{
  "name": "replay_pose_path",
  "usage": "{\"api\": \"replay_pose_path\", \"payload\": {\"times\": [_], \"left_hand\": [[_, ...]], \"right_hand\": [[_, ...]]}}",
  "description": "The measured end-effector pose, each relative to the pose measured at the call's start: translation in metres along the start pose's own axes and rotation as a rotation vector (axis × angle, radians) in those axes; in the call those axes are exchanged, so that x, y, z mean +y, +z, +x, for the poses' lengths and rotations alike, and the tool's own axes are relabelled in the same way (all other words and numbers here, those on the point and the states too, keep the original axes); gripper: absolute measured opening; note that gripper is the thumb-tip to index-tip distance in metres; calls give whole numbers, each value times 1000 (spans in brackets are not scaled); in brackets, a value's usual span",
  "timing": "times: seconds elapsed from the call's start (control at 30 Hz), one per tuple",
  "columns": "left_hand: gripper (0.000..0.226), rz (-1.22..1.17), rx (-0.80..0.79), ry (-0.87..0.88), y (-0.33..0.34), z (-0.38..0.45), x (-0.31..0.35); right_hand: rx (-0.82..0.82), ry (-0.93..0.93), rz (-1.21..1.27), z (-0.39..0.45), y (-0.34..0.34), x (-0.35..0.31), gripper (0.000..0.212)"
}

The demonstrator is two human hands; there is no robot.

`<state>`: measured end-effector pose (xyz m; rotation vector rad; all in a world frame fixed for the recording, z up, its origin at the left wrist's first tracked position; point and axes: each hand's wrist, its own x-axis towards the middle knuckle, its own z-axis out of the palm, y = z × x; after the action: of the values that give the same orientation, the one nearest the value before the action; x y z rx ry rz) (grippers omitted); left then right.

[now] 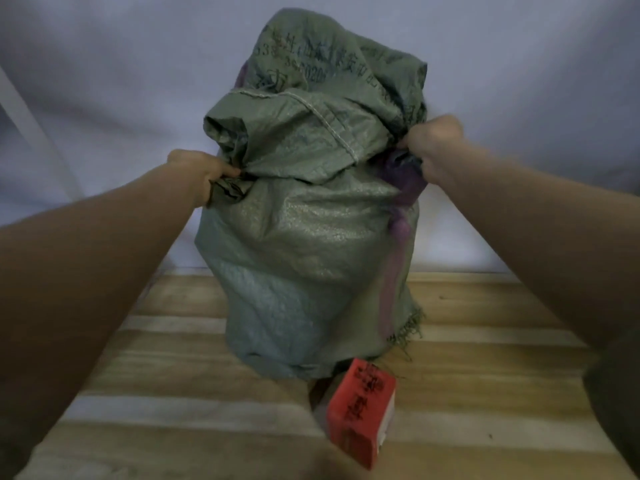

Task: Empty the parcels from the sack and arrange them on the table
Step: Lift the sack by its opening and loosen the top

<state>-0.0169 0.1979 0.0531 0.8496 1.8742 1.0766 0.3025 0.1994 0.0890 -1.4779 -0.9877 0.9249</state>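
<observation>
Now we grip the green sack (304, 237) at both sides, left hand (199, 174) and right hand (434, 147) bunching its fabric; its contents stay hidden. Just near it, a red parcel (360, 410) lies on the bench (485, 393).

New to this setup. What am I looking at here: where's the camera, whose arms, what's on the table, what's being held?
There is no machine here. It is a single picture from a wide-angle camera worn on a person's head, looking forward and down, so the two bare arms coming in from the bottom corners are the wearer's own.

The left hand and right hand each grip a bunch of fabric on opposite sides of a green woven sack, near its crumpled top. The sack stands upright and bulging on a wooden table.

In front of the sack lies a red box with dark writing on it, apparently one parcel. What is inside the sack cannot be seen. A pale cloth backdrop hangs behind.
</observation>
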Motion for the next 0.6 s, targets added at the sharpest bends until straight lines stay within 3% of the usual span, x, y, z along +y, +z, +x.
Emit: {"api": "replay_pose_path", "payload": {"times": [0.07,0.27,0.37,0.5,0.6], "left_hand": [[43,51,-53,-28,1,-33,6],[34,136,-94,-83,2,-42,4],[14,91,-113,-60,7,-37,4],[10,-15,5,72,10,-26,6],[22,-138,95,137,10,-28,22]], "right_hand": [[38,-40,-15,4,5,1,33],[95,-127,-156,12,14,2,27],[102,-172,-192,17,16,-2,24],[115,-212,-198,27,12,-9,18],[155,-250,-186,33,7,-19,8]]}}
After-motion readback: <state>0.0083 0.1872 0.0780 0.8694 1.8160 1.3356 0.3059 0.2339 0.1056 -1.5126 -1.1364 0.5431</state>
